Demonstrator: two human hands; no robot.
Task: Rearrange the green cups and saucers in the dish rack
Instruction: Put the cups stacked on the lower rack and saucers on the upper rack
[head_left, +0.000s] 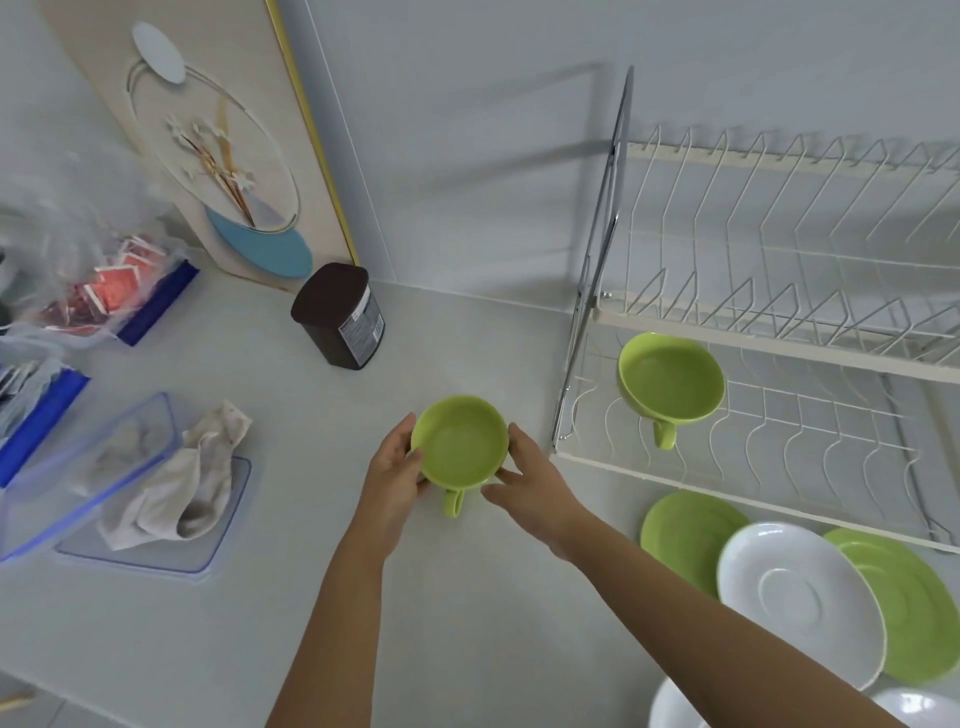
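A green cup (461, 447) stands upright over the counter, its handle pointing toward me. My left hand (393, 470) grips its left side and my right hand (524, 480) holds its right side, fingers curled round the rim. A second green cup (670, 382) sits in the lower tier of the white wire dish rack (779, 332), handle toward me. Two green saucers (685, 535) (914, 603) lie on the counter in front of the rack, with a white saucer (800, 597) overlapping them.
A dark brown jar (340, 317) stands at the back of the counter. At left lie clear plastic containers (78, 478) with a crumpled cloth (176, 483), and bags of packets (104, 291). More white dishes (675, 706) show at the bottom right edge.
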